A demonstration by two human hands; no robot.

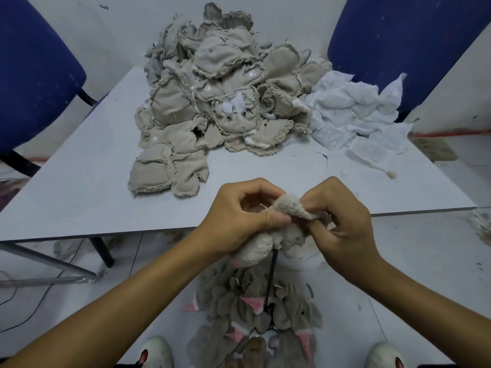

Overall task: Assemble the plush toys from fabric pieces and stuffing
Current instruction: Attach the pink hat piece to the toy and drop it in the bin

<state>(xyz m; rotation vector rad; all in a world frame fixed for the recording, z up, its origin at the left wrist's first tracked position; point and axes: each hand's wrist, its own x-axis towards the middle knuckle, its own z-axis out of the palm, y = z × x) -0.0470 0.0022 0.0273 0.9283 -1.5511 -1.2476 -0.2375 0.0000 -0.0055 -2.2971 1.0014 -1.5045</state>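
A beige plush toy skin (285, 227) is held in front of the table's near edge, fluffy side out. My left hand (239, 216) grips its left part, thumb pressed on the fabric. My right hand (340, 216) pinches its right part, fingers curled round the cloth. A thin dark rod (271, 282) hangs down from under the toy. A big heap of inside-out beige fabric pieces (212, 102) lies on the grey table (79, 195). White sheer pieces (356, 115) lie at the heap's right.
Turned plush skins with pink ears (255, 312) are piled on the floor between my white shoes (156, 351). Blue chairs stand at far left (32, 75) and far right (398, 35). Cables and metal table legs (47, 261) lie on the floor at left.
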